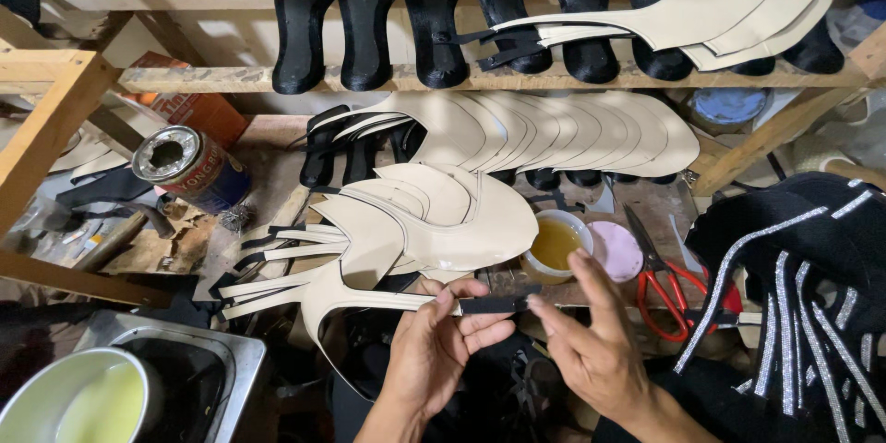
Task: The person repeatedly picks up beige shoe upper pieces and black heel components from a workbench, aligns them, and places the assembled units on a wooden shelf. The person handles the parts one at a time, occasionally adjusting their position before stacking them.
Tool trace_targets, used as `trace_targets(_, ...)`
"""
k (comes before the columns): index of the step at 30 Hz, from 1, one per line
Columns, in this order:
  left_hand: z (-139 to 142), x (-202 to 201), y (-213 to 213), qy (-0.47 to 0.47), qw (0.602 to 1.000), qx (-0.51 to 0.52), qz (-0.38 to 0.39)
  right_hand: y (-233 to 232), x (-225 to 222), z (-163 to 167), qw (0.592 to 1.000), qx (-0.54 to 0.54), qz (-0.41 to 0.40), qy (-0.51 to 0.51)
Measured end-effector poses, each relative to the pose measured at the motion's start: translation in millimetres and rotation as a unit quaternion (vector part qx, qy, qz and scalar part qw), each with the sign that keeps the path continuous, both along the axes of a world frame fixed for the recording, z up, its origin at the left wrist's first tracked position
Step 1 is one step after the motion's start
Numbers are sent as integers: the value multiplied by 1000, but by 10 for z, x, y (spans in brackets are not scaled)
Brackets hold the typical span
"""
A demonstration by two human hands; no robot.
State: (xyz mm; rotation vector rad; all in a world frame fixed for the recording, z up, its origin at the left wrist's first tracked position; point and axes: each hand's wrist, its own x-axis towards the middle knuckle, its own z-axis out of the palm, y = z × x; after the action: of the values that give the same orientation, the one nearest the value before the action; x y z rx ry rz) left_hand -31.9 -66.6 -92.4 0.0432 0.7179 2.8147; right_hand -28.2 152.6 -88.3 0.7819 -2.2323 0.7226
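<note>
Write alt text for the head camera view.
Two bare hands, left hand and right hand, hold a cream shoe insole with a black strip over a cluttered workbench. Behind sit a cup of amber glue, red scissors and black heels.

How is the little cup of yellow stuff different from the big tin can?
The cup is small, white and upright, holding yellow liquid near the right hand. The tin can is bigger, metal with a blue and red label, and lies tilted to the left. Both are round and open.

A cream insole [369,300] with a long thin heel strip lies flat, its end covered by a black strap [494,305].
</note>
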Motion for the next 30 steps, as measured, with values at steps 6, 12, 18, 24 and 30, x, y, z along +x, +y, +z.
trace_targets(6, -37, 21, 27, 10, 1000, 7, -10, -35, 36, 28, 999, 40, 8, 22)
trace_targets(12, -22, 23, -134, 34, 995, -84, -38, 64, -3, 54, 997, 6, -6, -82)
trace_targets(18, 40, 260, -116, 268, 783, -551, -107, 108, -241, 97, 862, -204, 71, -459)
trace_targets(24, -237, 433, 297, 502, 537, -677, -29, -311, -398, 231, 687, -281, 92, -663)
trace_targets(30, -634, 507, 414, 539, 409, -732, 77, -590, -351, 354, 731, -197, 100, -646)
